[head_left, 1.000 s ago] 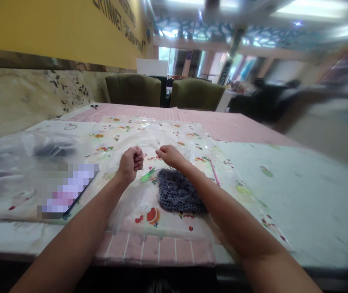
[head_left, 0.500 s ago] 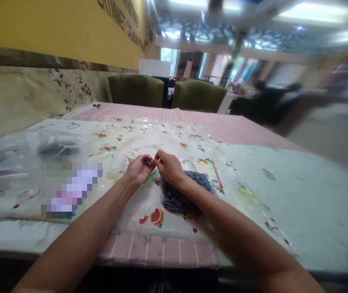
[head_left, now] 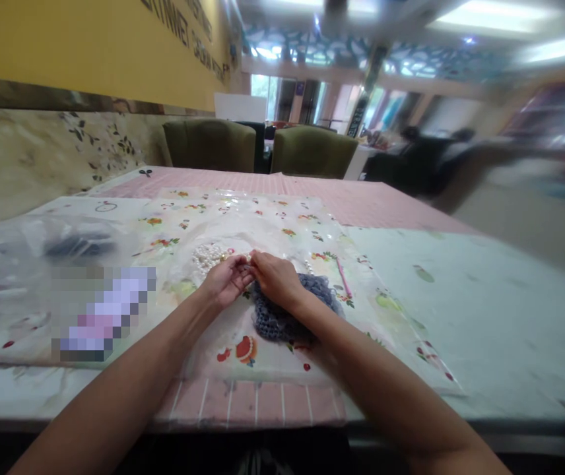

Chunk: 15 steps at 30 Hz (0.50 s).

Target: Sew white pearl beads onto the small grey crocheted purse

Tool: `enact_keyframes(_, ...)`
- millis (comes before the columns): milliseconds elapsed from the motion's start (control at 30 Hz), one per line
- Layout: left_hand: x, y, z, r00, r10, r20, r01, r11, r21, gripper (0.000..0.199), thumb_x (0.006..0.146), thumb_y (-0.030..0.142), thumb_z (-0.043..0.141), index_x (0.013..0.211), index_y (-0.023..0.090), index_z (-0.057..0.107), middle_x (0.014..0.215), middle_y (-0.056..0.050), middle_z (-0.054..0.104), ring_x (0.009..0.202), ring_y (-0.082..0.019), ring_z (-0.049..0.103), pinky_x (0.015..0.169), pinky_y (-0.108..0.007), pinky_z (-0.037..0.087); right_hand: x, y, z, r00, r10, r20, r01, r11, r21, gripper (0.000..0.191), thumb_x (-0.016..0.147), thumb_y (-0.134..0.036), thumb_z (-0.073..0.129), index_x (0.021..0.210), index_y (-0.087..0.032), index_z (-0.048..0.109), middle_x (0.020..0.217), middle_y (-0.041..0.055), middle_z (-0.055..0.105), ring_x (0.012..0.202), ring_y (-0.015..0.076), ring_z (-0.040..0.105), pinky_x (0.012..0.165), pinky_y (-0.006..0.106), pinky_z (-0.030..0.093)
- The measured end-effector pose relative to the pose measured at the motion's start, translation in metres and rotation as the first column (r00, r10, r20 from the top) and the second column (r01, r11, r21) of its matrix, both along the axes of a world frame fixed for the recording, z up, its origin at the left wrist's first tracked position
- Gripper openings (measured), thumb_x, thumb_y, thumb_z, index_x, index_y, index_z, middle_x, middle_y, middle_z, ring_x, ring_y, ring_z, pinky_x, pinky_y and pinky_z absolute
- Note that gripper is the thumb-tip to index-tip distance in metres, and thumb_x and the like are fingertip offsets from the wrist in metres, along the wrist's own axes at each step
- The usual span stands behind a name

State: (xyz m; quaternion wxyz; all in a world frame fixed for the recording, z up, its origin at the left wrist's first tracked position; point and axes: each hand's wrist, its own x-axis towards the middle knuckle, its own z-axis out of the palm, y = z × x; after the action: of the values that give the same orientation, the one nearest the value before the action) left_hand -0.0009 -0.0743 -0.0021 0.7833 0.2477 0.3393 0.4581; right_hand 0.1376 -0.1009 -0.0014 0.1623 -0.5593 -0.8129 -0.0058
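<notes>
My left hand point(head_left: 227, 280), palm turned up with the thumb and fingers drawn together, meets the fingertips of my right hand point(head_left: 275, 276) over the flowered plastic sheet. Both hands pinch at the same spot, and whatever lies between the fingertips is too small to make out. White pearl beads point(head_left: 205, 258) lie in a heap just behind my left hand. A dark grey crocheted piece point(head_left: 295, 315) rests partly under my right hand and wrist. From its far side a short string of pearls point(head_left: 308, 266) sticks out.
A pink stick-like tool point(head_left: 344, 277) lies to the right of the crocheted piece. On the left are a clear plastic bag point(head_left: 20, 254) with dark contents and a blurred-out item point(head_left: 119, 303). Black scissors point(head_left: 145, 173) lie at the back, before two green chairs point(head_left: 210, 146).
My hands stay together, but my left fingers have shifted, with the lower ones more extended. More of the pearl heap now shows. The whole view has swung slightly right.
</notes>
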Motion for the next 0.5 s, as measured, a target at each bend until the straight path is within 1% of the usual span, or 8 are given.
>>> enact_keyframes(67, 0.003, -0.003, 0.003, 1.0, 0.003, 0.0, -0.003, 1.0, -0.02, 0.032, 0.095, 0.008, 0.041, 0.067, 0.012, 0.057, 0.062, -0.005, 0.063, 0.054, -0.009, 0.06, 0.057, -0.019, 0.054, 0.004, -0.002, 0.001, 0.999, 0.019, 0.027, -0.019, 1.0, -0.004, 0.024, 0.099, -0.023, 0.041, 0.116, -0.017, 0.056, 0.115, 0.0129, 0.067, 0.093, 0.0248, 0.064, 0.068, 0.032, 0.039)
enact_keyframes(133, 0.005, -0.006, 0.005, 1.0, 0.008, -0.002, -0.008, 0.999, -0.031, 0.032, 0.095, 0.009, 0.04, 0.068, 0.012, 0.057, 0.064, -0.005, 0.063, 0.055, -0.01, 0.061, 0.056, -0.02, 0.054, 0.007, -0.005, 0.002, 0.998, 0.048, 0.027, -0.048, 0.999, -0.006, 0.024, 0.099, -0.022, 0.041, 0.116, -0.017, 0.056, 0.116, 0.0138, 0.066, 0.09, 0.0249, 0.064, 0.067, 0.032, 0.039)
enact_keyframes(200, 0.007, -0.008, 0.008, 1.0, 0.019, -0.002, -0.019, 0.999, -0.026, 0.032, 0.096, 0.009, 0.039, 0.07, 0.012, 0.056, 0.067, -0.006, 0.064, 0.058, -0.01, 0.063, 0.059, -0.02, 0.056, 0.013, -0.01, 0.004, 0.995, 0.084, -0.057, -0.083, 0.996, 0.02, 0.02, 0.098, -0.022, 0.041, 0.11, -0.017, 0.057, 0.111, 0.0129, 0.067, 0.089, 0.0235, 0.063, 0.07, 0.031, 0.039)
enact_keyframes(267, 0.006, -0.01, 0.012, 1.0, 0.024, -0.003, -0.024, 1.0, -0.013, 0.03, 0.097, 0.01, 0.039, 0.072, 0.013, 0.055, 0.068, -0.004, 0.063, 0.058, -0.008, 0.062, 0.058, -0.019, 0.056, 0.023, -0.016, 0.008, 0.971, 0.11, -0.211, -0.09, 0.991, 0.102, 0.017, 0.099, -0.024, 0.042, 0.102, -0.017, 0.057, 0.104, 0.0111, 0.067, 0.088, 0.0212, 0.061, 0.074, 0.03, 0.04)
enact_keyframes(333, 0.004, -0.013, 0.017, 1.0, -0.002, -0.009, 0.002, 1.0, -0.005, 0.029, 0.097, 0.012, 0.04, 0.072, 0.013, 0.054, 0.062, -0.001, 0.057, 0.047, -0.005, 0.052, 0.046, -0.013, 0.048, 0.036, -0.022, 0.012, 0.923, 0.113, -0.369, -0.037, 0.977, 0.208, 0.017, 0.099, -0.027, 0.041, 0.097, -0.018, 0.055, 0.097, 0.0094, 0.066, 0.083, 0.0191, 0.058, 0.075, 0.029, 0.04)
enact_keyframes(400, 0.004, -0.018, 0.024, 0.999, -0.045, -0.023, 0.045, 0.999, 0.004, 0.026, 0.096, 0.013, 0.044, 0.07, 0.014, 0.051, 0.053, 0.005, 0.042, 0.036, -0.003, 0.036, 0.032, -0.011, 0.03, 0.05, -0.025, 0.016, 0.865, 0.087, -0.494, 0.064, 0.958, 0.281, 0.016, 0.099, -0.029, 0.041, 0.094, -0.019, 0.053, 0.09, 0.0072, 0.063, 0.077, 0.0174, 0.055, 0.073, 0.029, 0.039)
enact_keyframes(433, 0.006, -0.021, 0.028, 0.998, -0.05, -0.035, 0.05, 0.999, 0.017, 0.025, 0.094, 0.013, 0.046, 0.07, 0.015, 0.05, 0.052, 0.007, 0.037, 0.034, -0.002, 0.03, 0.03, -0.011, 0.024, 0.057, -0.025, 0.017, 0.835, 0.062, -0.546, 0.119, 0.95, 0.289, 0.015, 0.098, -0.029, 0.042, 0.093, -0.019, 0.051, 0.086, 0.0058, 0.062, 0.075, 0.0168, 0.054, 0.072, 0.028, 0.038)
enact_keyframes(500, 0.015, -0.029, 0.035, 0.996, -0.03, -0.088, 0.036, 0.997, 0.064, 0.021, 0.092, 0.013, 0.05, 0.071, 0.015, 0.052, 0.051, 0.008, 0.032, 0.033, -0.002, 0.025, 0.028, -0.011, 0.018, 0.069, -0.021, 0.017, 0.779, -0.003, -0.627, 0.213, 0.941, 0.261, 0.012, 0.097, -0.028, 0.044, 0.091, -0.02, 0.049, 0.081, 0.0032, 0.059, 0.072, 0.0159, 0.053, 0.07, 0.027, 0.038)
